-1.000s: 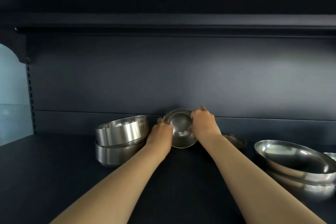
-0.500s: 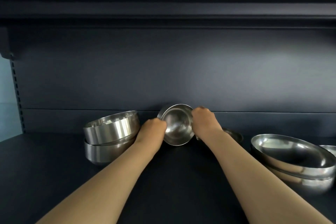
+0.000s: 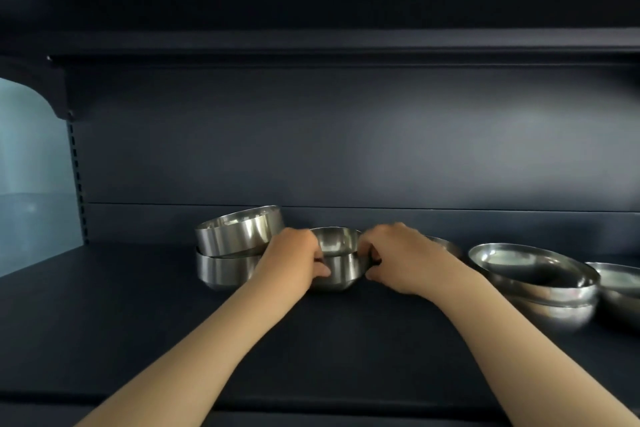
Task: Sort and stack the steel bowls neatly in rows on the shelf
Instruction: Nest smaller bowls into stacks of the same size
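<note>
Gripping a small round polished-steel bowl (image 3: pixel 337 265) from both sides, the left hand (image 3: pixel 292 262) and right hand (image 3: pixel 403 260) steady it upright on the dark matte shelf (image 3: pixel 311 350), approx. mid-shelf and close to the back panel. Fingers of each hand curl round the bowl's wall w/ thumbs low near the base; probably a two-sided hold to keep it level and square it into line w/ its neighbours. A second rim shows just inside the top, so it looks like two small bowls nested, though I can't be sure.

Just left, touching or nearly touching the left hand, sits a stack of two straight-walled steel bowls (image 3: pixel 235 250); the upper one is tilted, not seated flat, so that stack likely needs fixing. Behind the right hand a shallow steel dish (image 3: pixel 446 244) peeks out, mostly hidden. Further right, apart from the hands, two wide shallow steel bowls (image 3: pixel 533 276) are nested, w/ another steel bowl (image 3: pixel 620 284) at the frame edge.

Held bowl: mirror-bright, tapered to a narrow flat foot, reflecting dark shelf and skin. Row seems part-done.
</note>
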The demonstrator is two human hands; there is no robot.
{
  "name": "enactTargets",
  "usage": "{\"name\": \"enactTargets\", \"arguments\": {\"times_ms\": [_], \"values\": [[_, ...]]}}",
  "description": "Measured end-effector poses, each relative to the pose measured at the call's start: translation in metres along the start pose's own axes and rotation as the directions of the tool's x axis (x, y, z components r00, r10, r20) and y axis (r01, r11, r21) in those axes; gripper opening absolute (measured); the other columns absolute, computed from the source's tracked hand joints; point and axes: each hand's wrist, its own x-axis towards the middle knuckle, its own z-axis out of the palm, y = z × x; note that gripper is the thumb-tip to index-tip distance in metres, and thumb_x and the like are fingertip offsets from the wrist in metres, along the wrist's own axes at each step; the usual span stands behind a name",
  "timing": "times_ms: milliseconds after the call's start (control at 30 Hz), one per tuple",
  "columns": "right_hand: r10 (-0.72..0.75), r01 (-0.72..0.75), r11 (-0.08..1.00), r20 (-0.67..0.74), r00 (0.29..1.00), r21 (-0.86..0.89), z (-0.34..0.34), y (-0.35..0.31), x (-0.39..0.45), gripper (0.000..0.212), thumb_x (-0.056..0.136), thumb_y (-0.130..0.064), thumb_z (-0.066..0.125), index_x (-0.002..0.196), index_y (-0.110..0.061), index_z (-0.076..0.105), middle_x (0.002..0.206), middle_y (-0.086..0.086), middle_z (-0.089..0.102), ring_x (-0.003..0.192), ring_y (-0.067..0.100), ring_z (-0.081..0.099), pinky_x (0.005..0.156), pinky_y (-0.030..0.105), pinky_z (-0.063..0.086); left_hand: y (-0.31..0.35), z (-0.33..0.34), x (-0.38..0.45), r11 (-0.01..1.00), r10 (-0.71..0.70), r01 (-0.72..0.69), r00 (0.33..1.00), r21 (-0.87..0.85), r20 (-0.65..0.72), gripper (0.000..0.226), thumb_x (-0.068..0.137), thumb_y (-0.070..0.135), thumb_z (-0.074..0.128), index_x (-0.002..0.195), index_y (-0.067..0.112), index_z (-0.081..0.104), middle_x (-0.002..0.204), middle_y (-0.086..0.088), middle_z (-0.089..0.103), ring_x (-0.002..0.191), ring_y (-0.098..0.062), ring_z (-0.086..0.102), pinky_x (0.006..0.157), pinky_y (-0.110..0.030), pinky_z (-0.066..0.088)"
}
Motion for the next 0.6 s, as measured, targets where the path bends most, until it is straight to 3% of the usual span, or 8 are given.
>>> {"name": "enactTargets", "arguments": {"times_ms": [167,300,467,600], "values": [[-0.129,0.124,0.991,-0.165,0.978,-0.041,-0.004,0.0,-0.036,0.021,0.082,-0.019,0.066,0.092,-0.023,0.048,0.097,-0.009,0.045,0.067,0.002,0.043,0.057,0.017,0.03,0.01,-0.004,-0.039,0.984,0.076,-0.079,0.997,-0.157,-0.023,0.02,0.087,0.028,0.064,0.095,0.012,0.072,0.087,-0.009,0.073,0.081,-0.019,0.069,0.082,-0.029,0.052],[-0.174,0.169,0.984,-0.106,0.979,-0.054,-0.017,0.005,-0.063,0.018,0.08,-0.019,0.067,0.084,-0.03,0.053,0.088,-0.016,0.051,0.066,-0.001,0.046,0.06,0.015,0.032,0.019,-0.002,-0.059,0.96,0.17,-0.182,0.983,-0.214,-0.076,0.016,0.085,0.028,0.067,0.093,0.015,0.074,0.082,-0.004,0.074,0.074,-0.013,0.069,0.075,-0.022,0.052],[-0.091,0.087,0.995,-0.07,0.993,-0.056,-0.035,0.011,-0.081,0.03,0.08,-0.021,0.069,0.066,-0.037,0.048,0.073,-0.016,0.056,0.071,0.003,0.054,0.06,0.016,0.035,0.032,-0.002,-0.067,0.924,0.222,-0.244,0.969,-0.296,-0.107,0.013,0.084,0.027,0.068,0.089,0.016,0.074,0.076,-0.003,0.073,0.066,-0.012,0.069,0.057,-0.005,0.041],[-0.075,0.071,0.996,-0.069,0.995,-0.058,-0.034,0.011,-0.087,0.03,0.08,-0.022,0.069,0.066,-0.038,0.048,0.078,-0.015,0.059,0.073,0.004,0.057,0.062,0.016,0.039,0.035,0.0,-0.067,0.913,0.259,-0.28,0.96,-0.298,-0.109,0.015,0.085,0.025,0.067,0.092,0.014,0.073,0.08,-0.004,0.073,0.068,-0.016,0.069,0.069,-0.02,0.052]]}}
